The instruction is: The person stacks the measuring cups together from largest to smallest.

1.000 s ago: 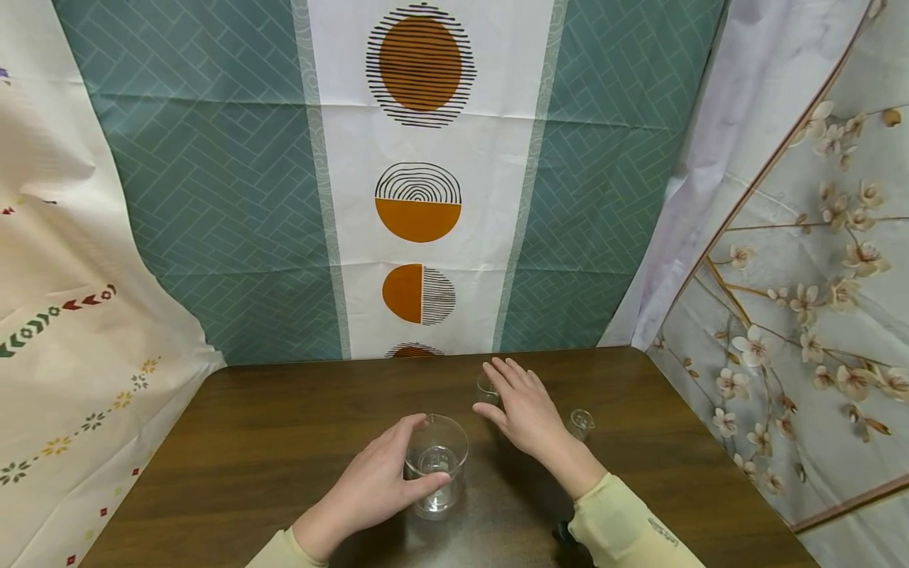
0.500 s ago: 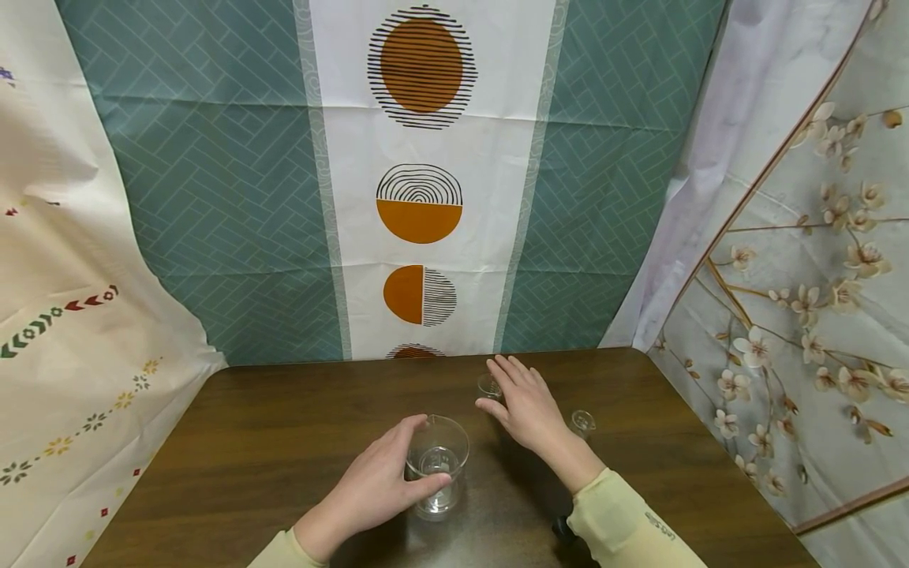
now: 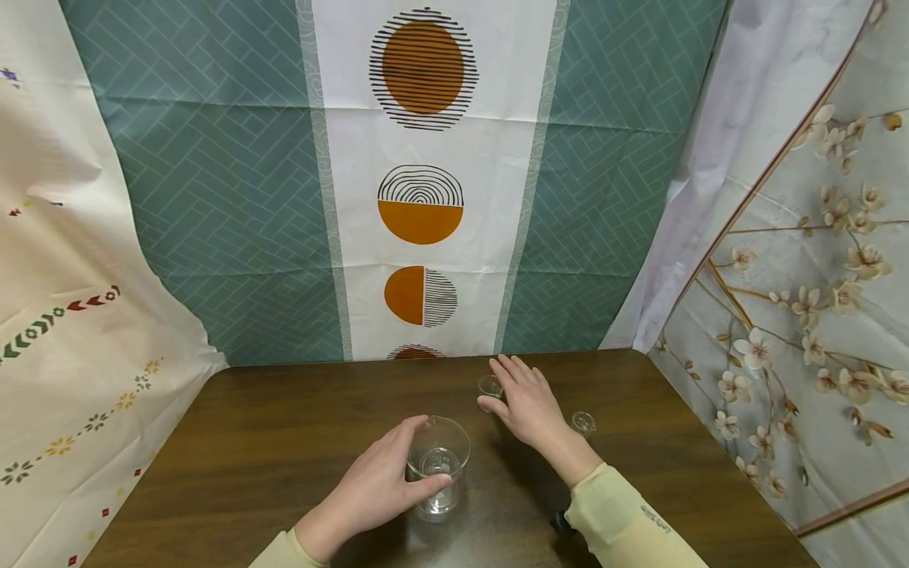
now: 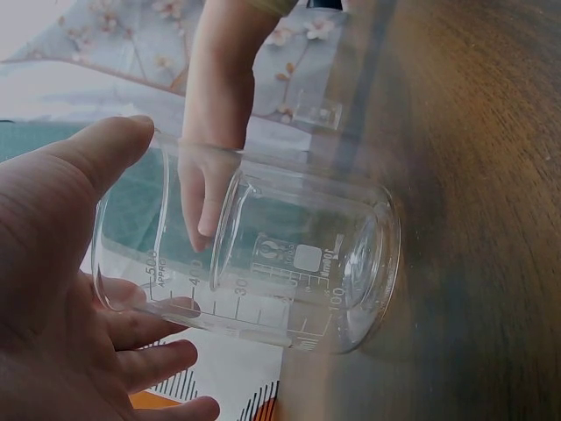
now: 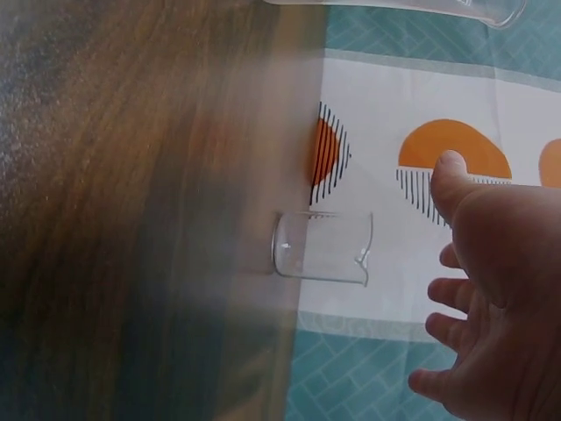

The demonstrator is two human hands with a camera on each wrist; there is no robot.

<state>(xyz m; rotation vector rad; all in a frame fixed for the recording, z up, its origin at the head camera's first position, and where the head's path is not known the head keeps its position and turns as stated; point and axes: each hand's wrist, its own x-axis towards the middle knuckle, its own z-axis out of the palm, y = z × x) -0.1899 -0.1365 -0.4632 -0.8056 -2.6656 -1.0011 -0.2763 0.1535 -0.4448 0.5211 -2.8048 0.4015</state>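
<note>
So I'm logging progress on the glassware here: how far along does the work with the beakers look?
Early, it seems. Done: the left hand already grips the large beaker, which stands upright on the table with a smaller beaker nested inside. In hand: the open right hand reaches toward the small beaker at the back, not yet gripping it. Left: another small beaker stands untouched on the right.

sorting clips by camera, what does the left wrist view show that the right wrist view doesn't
Only the left wrist view shows the left hand gripping the large clear glass beaker, its printed volume scale, and a smaller beaker nested inside. Only the right wrist view shows the small clear glass beaker standing alone on the table, apart from the open right hand, and the orange half-circle print behind. Both share the dark brown wooden table and the patterned backdrop.
</note>
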